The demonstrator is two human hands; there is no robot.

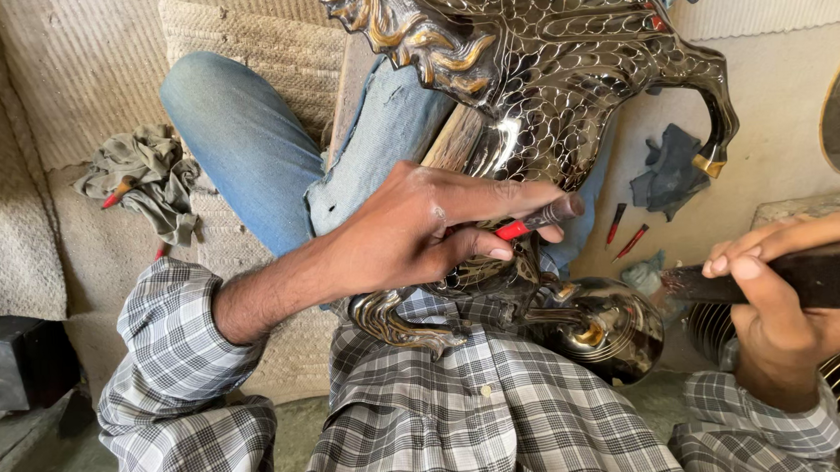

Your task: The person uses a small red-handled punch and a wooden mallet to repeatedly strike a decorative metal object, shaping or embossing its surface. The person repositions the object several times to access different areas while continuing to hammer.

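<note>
Polished dark metal, cut with a scale pattern and edged in gold, makes up the horse figure [565,88] lying across the person's lap, its round base [599,327] near the shirt and its mane far up at the top. The left hand [420,231] rests on the figure's middle, fingers drawn together and pinching a short chisel [537,220] with a red band, its tip pointing right against the metal. The right hand [772,296], at the right edge, is wrapped tight around a dark wooden handle [781,282] held level, just right of the base and apart from the chisel; what the handle carries is out of view.

Two more red-handled tools [625,232] lie on the pale floor to the right of the figure, beside a dark blue cloth [672,170]. Far left, a crumpled grey-green rag [148,177] sits on the woven mat [73,81] with another red tool [116,194] on it. A dark block [15,362] stands at the near left edge.
</note>
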